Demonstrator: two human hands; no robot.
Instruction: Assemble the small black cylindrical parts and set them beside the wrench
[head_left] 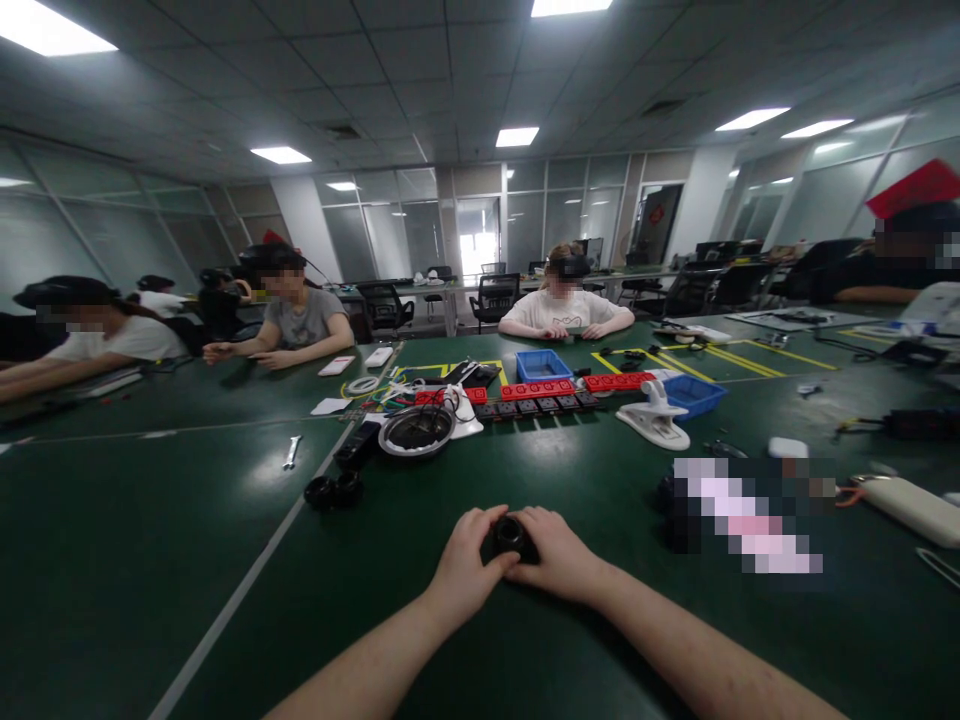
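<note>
Between my two hands sits a small black round part with a hole in its top [509, 534], low over the green table [420, 640]. My left hand [471, 558] curls round its left side, thumb at the near edge. From the right, my right hand [556, 552] wraps it the same way, and the thumbs nearly meet in front. The fingers hide most of its sides, and I cannot tell whether it rests on the table. Further left stand two similar black round parts [334, 490], side by side.
A round metal-rimmed dish [417, 432], red socket strips [536, 388], a white clip [654, 425] and blue trays [543, 366] [694, 395] lie ahead. A wrench [292, 452] is at left, a pale oblong case [911, 508] at right. Across the table sits a person [566, 305].
</note>
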